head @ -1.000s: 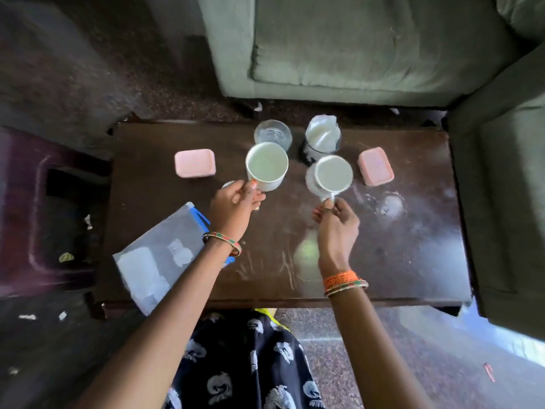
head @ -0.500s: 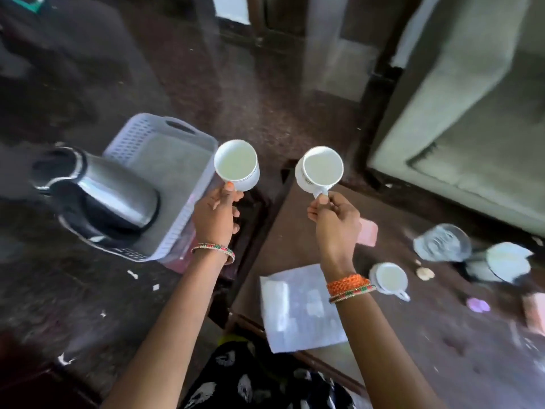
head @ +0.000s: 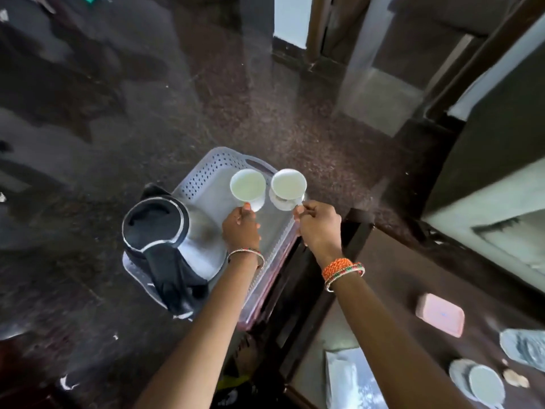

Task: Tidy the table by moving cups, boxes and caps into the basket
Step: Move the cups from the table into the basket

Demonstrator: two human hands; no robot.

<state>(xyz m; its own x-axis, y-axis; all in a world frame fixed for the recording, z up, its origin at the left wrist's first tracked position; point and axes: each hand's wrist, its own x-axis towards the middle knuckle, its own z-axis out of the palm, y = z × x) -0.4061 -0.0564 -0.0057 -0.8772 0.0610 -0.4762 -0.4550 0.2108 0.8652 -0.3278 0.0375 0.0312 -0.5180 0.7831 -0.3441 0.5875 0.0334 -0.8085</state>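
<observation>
At the far left of the scene a steel electric kettle [head: 174, 234] with a black lid and handle stood in the near left end of a pale perforated plastic basket [head: 206, 175], which sat on a dark reddish stand beside the table. The left hand [head: 240, 228] reached over the basket, its fingers curled and its thumb pinching the handle of a white cup [head: 247, 188]; that cup was upright, mouth up, inside the basket's far end, though whether its base touched the basket floor could not be told. Just beside it to the right, a second white cup [head: 288, 187] was held upright by the right hand [head: 318, 224], whose thumb and fingers pinched the handle at the cup's near side; this cup was at the basket's right rim, and whether it rested on anything was unclear. Both wrists wore beaded bangles. Further right, on the dark wooden table [head: 392, 290], lay a white sheet of paper [head: 354, 382] at the near edge, a pink box [head: 440, 317] toward the right, a third white cup [head: 482, 385] near the bottom right corner with a small pale cap [head: 515, 379] just beside it, and a blurred clear glass [head: 528, 348] at the frame's right edge.
</observation>
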